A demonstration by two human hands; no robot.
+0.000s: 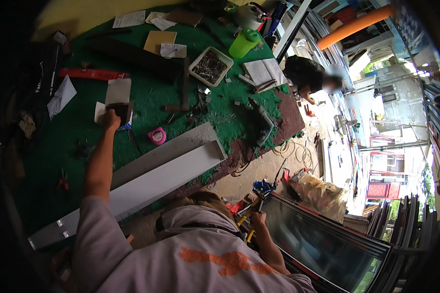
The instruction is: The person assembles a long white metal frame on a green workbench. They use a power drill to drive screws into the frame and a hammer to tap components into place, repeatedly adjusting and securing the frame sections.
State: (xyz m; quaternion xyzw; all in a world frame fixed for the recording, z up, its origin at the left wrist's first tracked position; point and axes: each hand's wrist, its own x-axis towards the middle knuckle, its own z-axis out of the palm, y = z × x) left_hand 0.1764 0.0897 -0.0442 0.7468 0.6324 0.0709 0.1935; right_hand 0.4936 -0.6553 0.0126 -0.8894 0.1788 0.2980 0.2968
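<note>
My left hand (pixel 111 119) reaches across the green-covered table to a small open cardboard box (pixel 118 90) with its white flaps folded out. The fingers are at the box's dark mouth and are hidden, so their grip does not show. Down by my right side, my right hand (pixel 258 219) is closed around a yellow-and-black tool (pixel 243 219), whose exact kind I cannot make out. Nearer me than the box, a pink tape measure (pixel 157 136) lies beside a long light-grey metal channel (pixel 176 163).
A white tray of screws (pixel 211 66), a green lidded cup (pixel 244 43), a power drill (pixel 265 126), a metal square (pixel 186 88) and papers (pixel 265 72) lie on the table (pixel 146 105). A framed glass panel (pixel 322 234) leans at right. Another person (pixel 305 73) crouches beyond.
</note>
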